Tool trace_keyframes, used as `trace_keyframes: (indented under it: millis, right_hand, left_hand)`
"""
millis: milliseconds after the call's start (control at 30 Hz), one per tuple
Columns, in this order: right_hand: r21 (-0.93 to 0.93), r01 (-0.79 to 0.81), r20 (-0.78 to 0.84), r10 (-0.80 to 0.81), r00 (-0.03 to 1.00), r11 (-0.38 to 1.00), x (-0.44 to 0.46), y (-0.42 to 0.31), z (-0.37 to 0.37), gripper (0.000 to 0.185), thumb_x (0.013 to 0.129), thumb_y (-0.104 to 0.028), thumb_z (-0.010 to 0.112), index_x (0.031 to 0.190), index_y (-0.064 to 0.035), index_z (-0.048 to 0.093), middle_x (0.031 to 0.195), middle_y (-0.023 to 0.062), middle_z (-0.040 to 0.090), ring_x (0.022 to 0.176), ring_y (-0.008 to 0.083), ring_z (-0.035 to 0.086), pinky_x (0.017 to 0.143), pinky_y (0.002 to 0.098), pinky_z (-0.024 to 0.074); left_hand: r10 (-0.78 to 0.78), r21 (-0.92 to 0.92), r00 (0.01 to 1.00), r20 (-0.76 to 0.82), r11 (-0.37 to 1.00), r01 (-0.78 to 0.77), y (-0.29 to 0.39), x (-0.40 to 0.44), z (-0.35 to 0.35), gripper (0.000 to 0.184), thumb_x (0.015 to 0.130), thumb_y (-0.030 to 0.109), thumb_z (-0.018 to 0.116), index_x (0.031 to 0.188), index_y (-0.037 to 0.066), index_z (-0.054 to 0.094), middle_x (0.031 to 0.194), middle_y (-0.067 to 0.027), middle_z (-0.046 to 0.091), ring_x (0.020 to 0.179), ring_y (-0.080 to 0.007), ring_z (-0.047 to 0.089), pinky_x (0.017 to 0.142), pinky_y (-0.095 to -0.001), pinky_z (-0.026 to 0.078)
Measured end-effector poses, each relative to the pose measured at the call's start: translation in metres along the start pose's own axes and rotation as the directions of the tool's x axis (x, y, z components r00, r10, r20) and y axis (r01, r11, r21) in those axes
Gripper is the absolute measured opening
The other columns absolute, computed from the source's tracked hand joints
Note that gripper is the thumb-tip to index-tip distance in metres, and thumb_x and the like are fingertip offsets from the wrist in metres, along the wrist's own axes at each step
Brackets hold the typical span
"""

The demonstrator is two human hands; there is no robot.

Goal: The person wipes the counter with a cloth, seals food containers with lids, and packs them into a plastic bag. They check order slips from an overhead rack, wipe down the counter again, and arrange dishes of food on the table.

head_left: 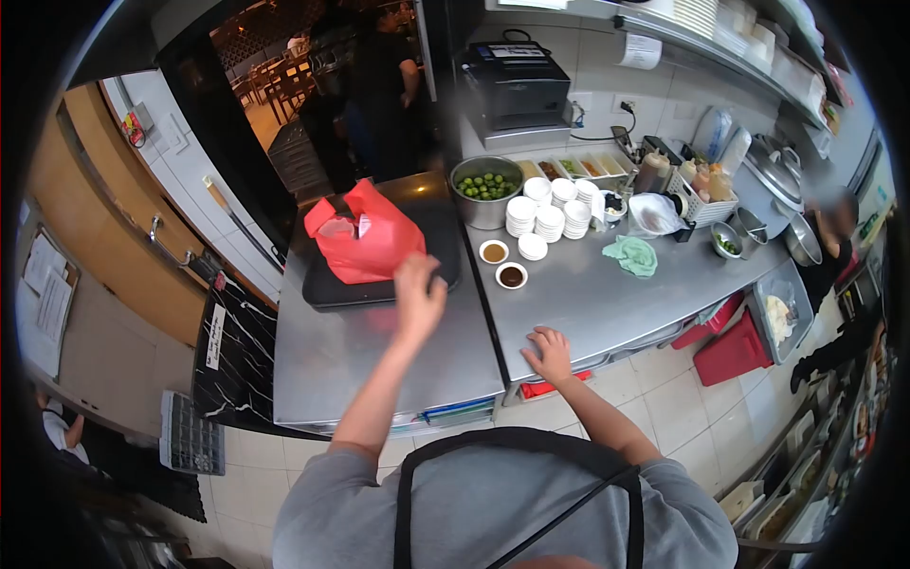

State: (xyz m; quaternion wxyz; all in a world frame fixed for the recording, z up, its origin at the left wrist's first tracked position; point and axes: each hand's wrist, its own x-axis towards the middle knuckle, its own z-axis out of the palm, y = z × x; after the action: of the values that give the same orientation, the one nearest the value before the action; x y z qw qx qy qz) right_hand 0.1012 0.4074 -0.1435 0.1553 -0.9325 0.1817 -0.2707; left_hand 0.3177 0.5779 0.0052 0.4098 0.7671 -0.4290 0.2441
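A red plastic bag (368, 245), with its handles up, sits on a black tray (327, 295) on the left steel counter. My left hand (419, 296) is at the bag's lower right side, its fingers loosely bent and apart; whether the fingertips touch the bag I cannot tell. My right hand (550, 355) lies on the front edge of the right steel counter (597, 308), fingers spread, holding nothing. Beyond it stand two small sauce dishes, one with brown sauce (494, 252) and one with dark sauce (512, 276).
Stacks of white cups (550, 223) and a metal pot of green limes (487, 187) stand behind the dishes. A green cloth (631, 256) lies to the right. A black printer (517, 87) is at the back. One person (384, 90) stands beyond the opening, another (834, 232) at far right.
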Motion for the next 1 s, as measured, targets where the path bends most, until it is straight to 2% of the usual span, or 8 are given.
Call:
trace_keyframes:
  millis: [67,167,267,433,600,733,833,1000]
  right_hand:
    - [0.271,-0.014,0.032,0.006,0.999,0.963,-0.007,0.016,-0.010,0.032,0.073,-0.024,0.060,0.100,-0.0082,0.053,0.105,0.0105,0.050,0.101,0.0294,0.045,0.085,0.0395,0.0359]
    - [0.383,-0.035,0.059,0.014,0.998,0.923,-0.032,0.041,-0.060,0.031,0.074,-0.019,0.060,0.101,-0.0058,0.052,0.104,0.0133,0.050,0.099,0.0323,0.046,0.083,0.0380,0.0388]
    - [0.394,-0.106,0.083,0.080,0.993,0.913,-0.067,0.079,-0.120,0.021,0.075,-0.013,0.060,0.092,-0.0028,0.056,0.091,0.0140,0.055,0.089,0.0307,0.052,0.078,0.0355,0.0423]
    - [0.485,-0.461,0.049,0.503,0.863,0.743,-0.167,0.187,-0.157,0.009,0.077,-0.009,0.057,0.080,-0.0007,0.060,0.075,0.0131,0.061,0.066,0.0193,0.060,0.061,0.0286,0.0472]
    - [0.339,-0.643,0.072,0.662,0.746,0.687,-0.235,0.254,-0.195,0.008,0.075,-0.009,0.058,0.078,-0.0015,0.060,0.064,0.0118,0.060,0.057,0.0184,0.058,0.055,0.0288,0.0456]
    - [0.272,-0.599,-0.014,0.626,0.780,0.753,-0.218,0.289,-0.207,0.009,0.076,-0.009,0.057,0.077,-0.0003,0.059,0.064,0.0136,0.059,0.057,0.0205,0.058,0.055,0.0295,0.0449]
    - [0.424,-0.545,-0.024,0.610,0.792,0.724,-0.164,0.301,-0.203,0.011,0.077,-0.010,0.058,0.081,0.0003,0.059,0.067,0.0132,0.060,0.059,0.0211,0.059,0.057,0.0290,0.0456]
    - [0.416,-0.349,-0.054,0.406,0.912,0.840,-0.048,0.301,-0.190,0.012,0.075,-0.008,0.059,0.084,-0.0005,0.060,0.077,0.0148,0.060,0.069,0.0259,0.060,0.062,0.0312,0.0468]
  left_hand:
    - [-0.091,-0.161,0.982,0.168,0.980,0.118,0.039,-0.054,0.043,0.028,0.068,0.009,0.061,0.095,0.007,0.056,0.114,-0.0154,0.046,0.105,-0.0331,0.042,0.092,-0.0410,0.033]
    - [-0.195,-0.273,0.900,0.390,0.909,0.315,0.097,-0.101,0.089,0.022,0.070,0.012,0.061,0.092,0.008,0.058,0.114,-0.0155,0.047,0.107,-0.0317,0.042,0.091,-0.0400,0.034]
    - [-0.185,-0.320,0.849,0.496,0.869,0.376,0.144,-0.119,0.128,0.020,0.071,0.012,0.059,0.091,0.007,0.058,0.112,-0.0154,0.048,0.107,-0.0312,0.043,0.090,-0.0383,0.035]
    - [-0.083,-0.342,0.829,0.553,0.885,0.316,0.207,-0.109,0.184,0.019,0.073,0.011,0.057,0.091,0.007,0.058,0.108,-0.0147,0.050,0.104,-0.0320,0.045,0.089,-0.0373,0.036]
    - [0.029,-0.411,0.816,0.577,0.874,0.259,0.261,-0.095,0.225,0.019,0.072,0.009,0.056,0.090,0.006,0.057,0.102,-0.0124,0.054,0.099,-0.0303,0.049,0.085,-0.0371,0.038]
    - [0.071,-0.391,0.756,0.650,0.885,0.252,0.280,-0.087,0.235,0.018,0.072,0.008,0.056,0.090,0.006,0.057,0.098,-0.0121,0.056,0.098,-0.0298,0.050,0.085,-0.0364,0.039]
    - [0.100,-0.356,0.735,0.671,0.913,0.201,0.263,-0.079,0.244,0.017,0.072,0.008,0.054,0.088,0.005,0.057,0.099,-0.0121,0.054,0.095,-0.0303,0.050,0.084,-0.0363,0.039]
    - [-0.022,-0.293,0.856,0.516,0.935,0.200,0.228,-0.050,0.259,0.023,0.071,0.003,0.055,0.093,0.006,0.058,0.094,-0.0100,0.057,0.088,-0.0261,0.054,0.080,-0.0345,0.042]
